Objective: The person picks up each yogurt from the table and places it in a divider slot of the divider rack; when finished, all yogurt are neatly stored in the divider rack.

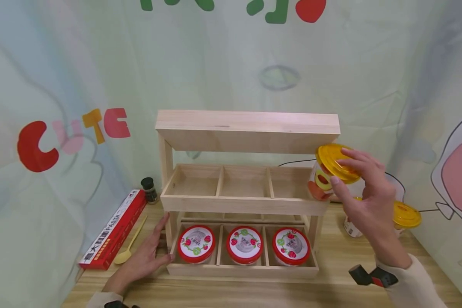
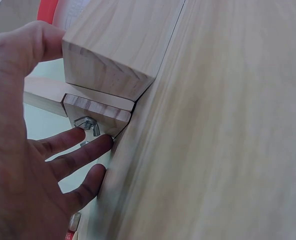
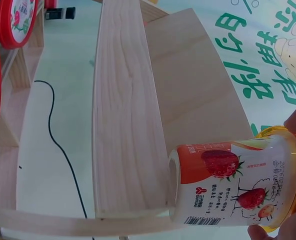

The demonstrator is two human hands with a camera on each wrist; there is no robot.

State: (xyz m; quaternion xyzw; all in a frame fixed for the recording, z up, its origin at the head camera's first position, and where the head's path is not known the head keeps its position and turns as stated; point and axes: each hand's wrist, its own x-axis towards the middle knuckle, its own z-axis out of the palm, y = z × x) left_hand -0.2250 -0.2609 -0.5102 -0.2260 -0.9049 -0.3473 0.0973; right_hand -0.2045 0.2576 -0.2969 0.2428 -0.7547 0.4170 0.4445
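Note:
My right hand (image 1: 369,196) holds a cup (image 1: 318,182) by its yellow lid, tilted at the right end of the upper tier of a wooden rack (image 1: 244,205). In the right wrist view the cup (image 3: 208,195) shows strawberry pictures, its base by the wooden edge. On the left, my left hand (image 1: 148,259) touches the rack's side with its fingers spread. Its thumb meets a wooden block (image 2: 108,65) in the left wrist view, and fingertips are near a wing nut (image 2: 88,124). Three red-lidded cups (image 1: 244,245) sit in the lower tier's compartments.
Behind my right forearm stand more yellow-lidded cups (image 1: 406,214). Left of the rack lie a red pasta box (image 1: 117,231) and a yellow spoon (image 1: 125,254), with a small black-capped jar (image 1: 149,190) behind. A dark cable (image 3: 55,130) runs behind the rack.

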